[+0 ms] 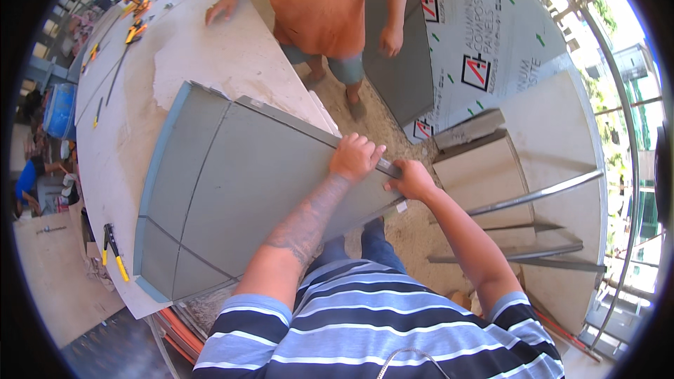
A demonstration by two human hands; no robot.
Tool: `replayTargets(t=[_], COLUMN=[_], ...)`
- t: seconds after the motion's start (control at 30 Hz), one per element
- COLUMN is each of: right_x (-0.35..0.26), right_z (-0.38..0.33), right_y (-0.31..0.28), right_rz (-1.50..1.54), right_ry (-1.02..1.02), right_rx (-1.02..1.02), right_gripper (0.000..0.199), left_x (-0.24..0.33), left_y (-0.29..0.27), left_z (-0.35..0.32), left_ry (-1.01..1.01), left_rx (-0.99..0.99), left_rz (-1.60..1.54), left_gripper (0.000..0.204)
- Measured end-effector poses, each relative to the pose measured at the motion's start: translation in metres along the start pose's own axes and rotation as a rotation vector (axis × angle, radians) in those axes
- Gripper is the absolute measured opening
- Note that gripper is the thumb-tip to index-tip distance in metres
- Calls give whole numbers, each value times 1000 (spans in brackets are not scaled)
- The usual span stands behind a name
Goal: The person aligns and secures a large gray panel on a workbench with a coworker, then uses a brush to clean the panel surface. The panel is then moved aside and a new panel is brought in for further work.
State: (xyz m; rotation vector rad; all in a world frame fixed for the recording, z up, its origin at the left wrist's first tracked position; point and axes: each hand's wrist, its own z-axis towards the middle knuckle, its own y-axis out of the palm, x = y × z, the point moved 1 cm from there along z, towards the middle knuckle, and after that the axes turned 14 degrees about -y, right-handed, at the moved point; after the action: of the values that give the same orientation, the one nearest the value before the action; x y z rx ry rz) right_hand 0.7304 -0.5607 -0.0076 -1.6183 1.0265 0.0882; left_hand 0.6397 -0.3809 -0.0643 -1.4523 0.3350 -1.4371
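1. The grey panel (pixel 232 182) lies creased and edge-folded at 9 o'clock, mostly on the pale table (pixel 203 56), its narrow end jutting past the table's edge toward 3 o'clock.
2. The step in hand appears to be gripping and working its folded rim; the next move probably calls for even pressure from both hands so the fold stays straight.
3. The left hand (pixel 356 157) has its fingers curled over that rim; the right hand (pixel 414 181), at its 4 o'clock, pinches the end between thumb and fingers. The panel's bulk spreads toward 9 o'clock from both.
4. Yellow-handled snips (pixel 119 260) lie at 8 o'clock; a co-worker (pixel 312 10) stands at 12.
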Motion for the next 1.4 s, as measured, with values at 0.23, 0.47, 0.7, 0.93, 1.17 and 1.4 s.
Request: replayTargets(t=[0.23,0.47,0.7,0.93,1.17,1.4], right_x=[10,1,-21,-29,-55,-102], right_z=[11,10,2,-3,22,102], right_y=[3,5,-3,-2,-2,19], right_rz=[-2,-85,-59,-79,-373,-196], right_ry=[-26,-40,131,84,-96,-56], right_rx=[-36,-122,-64,16,113,-165], right_gripper=[57,65,64,55,104,85], left_x=[-83,-86,-92,-99,-103,-101], left_y=[-64,-69,-60,-62,-65,-60], left_z=[29,24,26,19,20,19], left_ry=[86,43,36,56,2,6], left_rx=[47,55,35,77,49,89], left_rz=[-61,70,65,-19,93,36], left_gripper=[35,30,29,29,31,30])
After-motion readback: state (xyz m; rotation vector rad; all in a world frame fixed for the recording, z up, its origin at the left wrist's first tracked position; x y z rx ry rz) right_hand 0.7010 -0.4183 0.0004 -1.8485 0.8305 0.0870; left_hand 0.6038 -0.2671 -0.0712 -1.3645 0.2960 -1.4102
